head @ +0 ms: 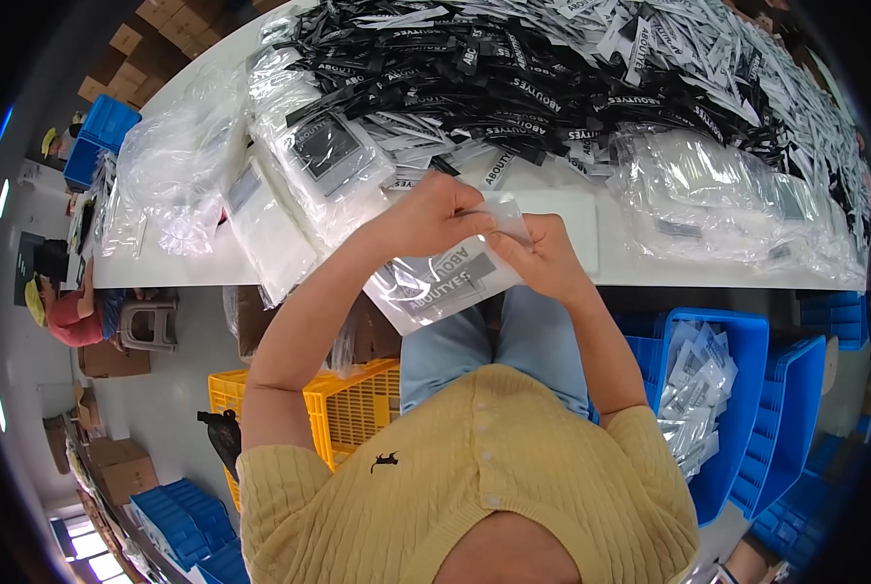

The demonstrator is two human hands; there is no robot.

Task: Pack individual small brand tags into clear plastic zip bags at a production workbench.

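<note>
Between both hands, over the table's near edge, is a clear plastic bag (443, 288) with a grey printed panel, tilted and lying partly above my lap. My left hand (435, 212) has its fingers curled closed on the bag's upper edge. My right hand (534, 255) pinches the same bag near its upper right corner, thumb on top. The hands almost touch. Beyond them, black printed sachets (494, 95) and white printed sachets (698, 44) lie in a big heap. Stacks of clear bags (333, 160) lie to the left, and more clear bags (720, 197) to the right.
A blue bin (753, 379) holding filled bags (698, 387) stands below the table at right, beside another blue bin (797, 431). A yellow plastic crate (355, 409) is at lower left. Farther left, a person (74, 314) in a red shirt sits near a stool (147, 325).
</note>
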